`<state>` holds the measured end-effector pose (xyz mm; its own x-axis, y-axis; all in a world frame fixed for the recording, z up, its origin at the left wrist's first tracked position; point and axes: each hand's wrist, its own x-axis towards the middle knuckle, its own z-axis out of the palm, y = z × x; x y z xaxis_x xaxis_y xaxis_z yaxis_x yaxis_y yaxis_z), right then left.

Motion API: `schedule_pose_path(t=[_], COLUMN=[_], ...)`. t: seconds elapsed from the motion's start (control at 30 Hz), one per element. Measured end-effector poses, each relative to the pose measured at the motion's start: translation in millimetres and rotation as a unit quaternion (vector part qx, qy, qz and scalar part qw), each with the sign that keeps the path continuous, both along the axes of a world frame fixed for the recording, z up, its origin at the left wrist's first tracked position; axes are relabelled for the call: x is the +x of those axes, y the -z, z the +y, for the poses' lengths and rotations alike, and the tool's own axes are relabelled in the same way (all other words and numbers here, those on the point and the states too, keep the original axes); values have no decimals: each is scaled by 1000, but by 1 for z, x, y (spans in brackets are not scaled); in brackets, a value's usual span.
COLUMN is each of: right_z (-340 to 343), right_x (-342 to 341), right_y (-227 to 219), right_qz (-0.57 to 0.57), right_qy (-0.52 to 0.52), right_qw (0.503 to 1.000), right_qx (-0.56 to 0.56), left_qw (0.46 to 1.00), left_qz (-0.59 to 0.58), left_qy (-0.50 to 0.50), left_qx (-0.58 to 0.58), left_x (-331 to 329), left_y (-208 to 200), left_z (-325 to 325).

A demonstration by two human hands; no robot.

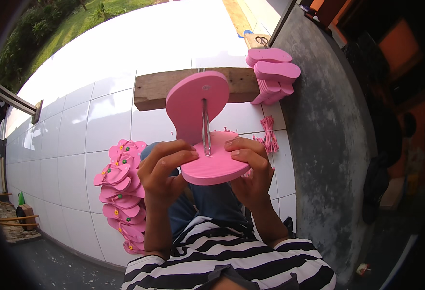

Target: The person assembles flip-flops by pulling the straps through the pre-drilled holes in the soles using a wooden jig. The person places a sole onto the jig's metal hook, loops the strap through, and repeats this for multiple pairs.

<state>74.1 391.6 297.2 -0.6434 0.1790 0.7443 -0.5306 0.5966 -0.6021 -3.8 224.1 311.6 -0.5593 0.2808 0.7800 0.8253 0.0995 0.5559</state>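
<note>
Both hands grip the near end of a pink foam flip-flop sole [216,170], which bends so its far part stands up. My left hand [163,169] pinches the left edge, thumb below and fingers on top. On the opposite edge, my right hand [252,166] holds it the same way. A thin looped metal rod [205,123] runs between the raised part and the near part, its rounded end at the near surface. Behind the sole lies a wooden beam [149,92], with bits of metal wire showing above the sole's top edge.
Finished pink flip-flops with small flowers [120,195] are piled at the left. Plain pink soles [277,72] are stacked at the beam's right end, near scissors [261,41]. A bundle of pink straps [269,135] lies on the white tiles, beside a grey ledge [318,145].
</note>
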Motion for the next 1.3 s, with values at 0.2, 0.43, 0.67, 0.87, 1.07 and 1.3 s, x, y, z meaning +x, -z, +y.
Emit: schedule_pose_path(t=[0.2,0.43,0.67,0.87,1.07,1.3], right_z=[-3,-2,-9,-18,-8,-39], right_x=[0,-6,-1,-14,-62,-50], right_y=[-1,6,-9,-4,10,84], right_qz=[-24,11,-82,-113,-58,-127], right_qy=[4,-12,74,133,249,20], right_qw=[1000,1000,994,981,963,964], right_qx=[-11,-13,-17,-91,-88,-233], left_qw=[999,1000,937,951,975,980], left_qz=[-36,-14,-335,-303,-148,-175], left_qy=[14,19,35,-15,-167,-85], left_qx=[-5,-9,96,61,18,44], left_x=[1,-3,11,-5,-36,-22], left_y=[-3,1,-30,-43,-33,97], left_z=[-3,-6,4,10,36,38])
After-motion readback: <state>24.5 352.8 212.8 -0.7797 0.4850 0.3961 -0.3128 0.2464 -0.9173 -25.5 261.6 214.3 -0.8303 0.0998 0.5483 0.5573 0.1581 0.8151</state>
